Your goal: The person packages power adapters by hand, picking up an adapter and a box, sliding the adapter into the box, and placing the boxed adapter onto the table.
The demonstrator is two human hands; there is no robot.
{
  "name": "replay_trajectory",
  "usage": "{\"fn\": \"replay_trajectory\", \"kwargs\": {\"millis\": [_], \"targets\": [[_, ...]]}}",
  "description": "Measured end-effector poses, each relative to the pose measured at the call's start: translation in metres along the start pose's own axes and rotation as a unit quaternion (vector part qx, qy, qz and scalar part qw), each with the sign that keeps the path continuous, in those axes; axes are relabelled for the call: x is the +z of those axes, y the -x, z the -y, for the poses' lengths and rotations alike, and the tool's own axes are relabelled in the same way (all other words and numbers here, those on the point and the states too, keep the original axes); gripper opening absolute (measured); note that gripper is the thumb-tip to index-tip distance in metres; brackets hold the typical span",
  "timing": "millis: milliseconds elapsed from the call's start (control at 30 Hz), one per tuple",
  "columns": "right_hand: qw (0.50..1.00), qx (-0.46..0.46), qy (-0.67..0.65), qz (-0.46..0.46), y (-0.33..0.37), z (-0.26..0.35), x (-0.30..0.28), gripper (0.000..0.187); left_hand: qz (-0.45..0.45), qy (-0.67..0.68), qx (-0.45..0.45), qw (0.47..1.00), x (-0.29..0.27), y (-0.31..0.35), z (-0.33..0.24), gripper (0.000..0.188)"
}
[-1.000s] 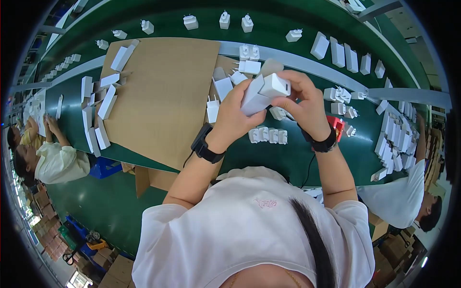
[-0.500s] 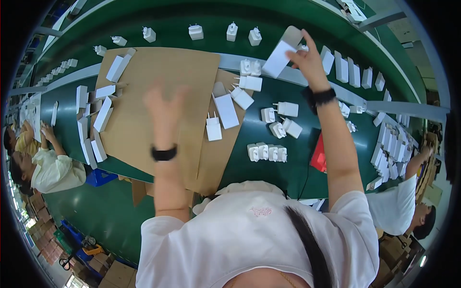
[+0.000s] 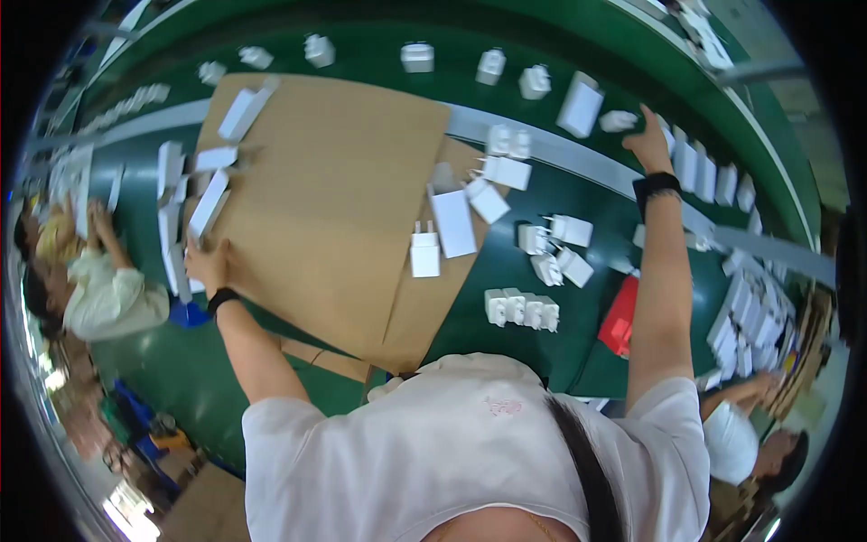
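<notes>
My right hand (image 3: 652, 149) is over the far green belt, its fingers apart and nothing in them. Just left of it lies a white plug charger (image 3: 618, 121). A white box (image 3: 580, 105) stands beside that charger. My left hand (image 3: 208, 264) is at the left edge of the cardboard sheet (image 3: 325, 181), thumb and fingers spread. Its fingertips come close to the lower end of a white box (image 3: 209, 203); whether they touch it I cannot tell. Near the sheet's right side lie an open white box (image 3: 452, 221) and a charger with two pins (image 3: 424, 254).
More chargers (image 3: 522, 309) stand in groups on the green table, others along the far belt (image 3: 370, 54). A red object (image 3: 619, 316) lies by my right forearm. White boxes pile up (image 3: 754, 307) at the right. Co-workers (image 3: 113, 289) sit at both sides.
My right hand has let go of the white box, which now stands on the belt, and has moved right. My left hand has swung left and nearer, to the boxes at the sheet's edge.
</notes>
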State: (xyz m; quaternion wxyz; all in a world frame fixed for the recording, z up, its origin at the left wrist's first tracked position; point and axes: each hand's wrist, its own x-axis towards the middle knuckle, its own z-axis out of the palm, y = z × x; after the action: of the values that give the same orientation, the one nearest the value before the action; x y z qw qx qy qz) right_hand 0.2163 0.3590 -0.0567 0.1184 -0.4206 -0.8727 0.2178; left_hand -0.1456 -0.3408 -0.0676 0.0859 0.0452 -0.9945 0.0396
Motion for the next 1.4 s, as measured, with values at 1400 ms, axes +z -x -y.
{"fn": "replay_trajectory", "kwargs": {"millis": [1400], "targets": [[0.825, 0.145, -0.537, 0.102, 0.302, 0.116, -0.093, 0.039, 0.140, 0.273, 0.355, 0.883, -0.110, 0.314, -0.206, 0.076]]}}
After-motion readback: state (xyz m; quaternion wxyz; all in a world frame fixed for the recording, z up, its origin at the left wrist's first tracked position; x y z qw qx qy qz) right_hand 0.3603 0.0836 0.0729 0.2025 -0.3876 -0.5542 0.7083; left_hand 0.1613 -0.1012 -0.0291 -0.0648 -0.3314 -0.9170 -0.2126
